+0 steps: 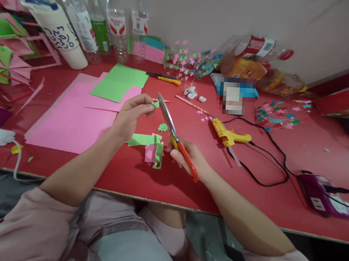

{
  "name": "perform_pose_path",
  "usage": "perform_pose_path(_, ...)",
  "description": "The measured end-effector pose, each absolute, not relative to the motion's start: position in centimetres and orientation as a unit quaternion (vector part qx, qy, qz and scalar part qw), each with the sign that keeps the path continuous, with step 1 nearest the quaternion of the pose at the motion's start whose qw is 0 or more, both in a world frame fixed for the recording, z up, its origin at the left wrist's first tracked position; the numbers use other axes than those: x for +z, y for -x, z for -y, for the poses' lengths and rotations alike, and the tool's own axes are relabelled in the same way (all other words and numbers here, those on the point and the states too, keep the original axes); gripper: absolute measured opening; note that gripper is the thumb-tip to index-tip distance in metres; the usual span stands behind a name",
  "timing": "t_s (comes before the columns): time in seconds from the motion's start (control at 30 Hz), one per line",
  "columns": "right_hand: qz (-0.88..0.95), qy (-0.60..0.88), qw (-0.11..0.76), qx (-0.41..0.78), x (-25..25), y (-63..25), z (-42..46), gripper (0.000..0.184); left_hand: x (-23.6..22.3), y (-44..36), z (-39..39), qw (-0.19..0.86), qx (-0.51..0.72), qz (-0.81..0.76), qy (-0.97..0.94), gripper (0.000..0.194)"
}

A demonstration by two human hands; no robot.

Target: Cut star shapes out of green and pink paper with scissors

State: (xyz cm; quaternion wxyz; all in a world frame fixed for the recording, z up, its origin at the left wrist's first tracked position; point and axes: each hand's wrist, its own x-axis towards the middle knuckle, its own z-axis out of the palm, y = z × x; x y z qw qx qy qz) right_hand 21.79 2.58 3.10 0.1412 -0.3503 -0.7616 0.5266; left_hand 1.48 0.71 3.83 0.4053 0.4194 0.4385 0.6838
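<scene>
Pinched in the fingers of my left hand (pixel 137 111) is a small piece of green paper (pixel 155 104). My right hand (pixel 189 157) grips a pair of scissors (pixel 169 122) with red and yellow handles. Their blades point up and left, with the tips close beside the green piece; I cannot tell if they touch it. Below the hands lie a small green paper cutout with a jagged edge (pixel 163 127), green paper strips (pixel 141 140) with cut-out holes, and a pink paper scrap (pixel 150 153).
Pink sheets (pixel 72 112) and a green sheet (pixel 120 82) lie left. A yellow glue gun (pixel 229 136) with a black cord sits right. A cutter knife (pixel 164 78), paper stars (pixel 193 60), and plastic bottles (pixel 117 32) stand or lie toward the wall. A purple power strip (pixel 321 194) is far right.
</scene>
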Motion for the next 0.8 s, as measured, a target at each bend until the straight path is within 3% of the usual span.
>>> perform_pose_path(0.8, 0.77, 0.316, 0.115, 0.542, 2.3, -22.2, -3.1, 0.045, 3.5, -1.5, -0.8, 0.364, 0.701, -0.456, -0.409, 0.008)
